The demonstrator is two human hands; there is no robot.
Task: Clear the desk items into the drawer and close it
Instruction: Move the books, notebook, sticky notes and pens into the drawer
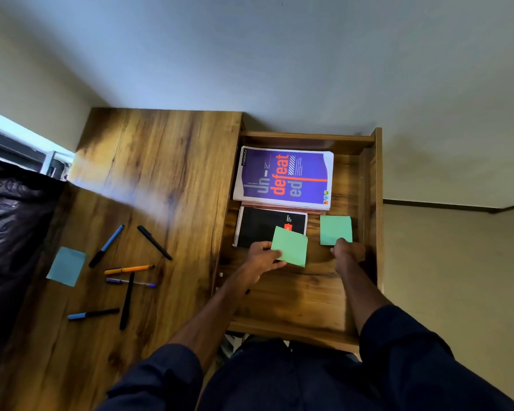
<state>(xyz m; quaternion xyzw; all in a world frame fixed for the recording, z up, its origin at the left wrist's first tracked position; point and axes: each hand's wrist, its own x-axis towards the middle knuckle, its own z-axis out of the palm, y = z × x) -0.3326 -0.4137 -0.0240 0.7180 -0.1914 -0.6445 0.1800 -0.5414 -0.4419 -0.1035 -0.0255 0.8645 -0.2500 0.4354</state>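
On the far left of the wooden desk (166, 161) lay a blue sticky pad (66, 266), flat, with one corner pointing toward the person. Just beside it to the right were the pens (128, 274), six of them, scattered and pointing all different ways; a long black pen (127, 301) lay across a purple pen (130, 282), and an orange pen (129, 269) lay sideways just above them. To the right of the desk the drawer (371, 221) stood open. At its back lay a purple notebook (284, 177), its long side going left to right, and just in front of it lay a black notepad (264, 225). The left hand (263, 259) pinched a green sticky pad (290, 246) by its left edge and held it tilted over the black notepad's near corner. A second green sticky pad (336, 229) lay flat on the drawer floor near the right wall. The right hand (347, 252) had its fingers curled, touching that pad's near edge, but I could not tell if it was gripping it.
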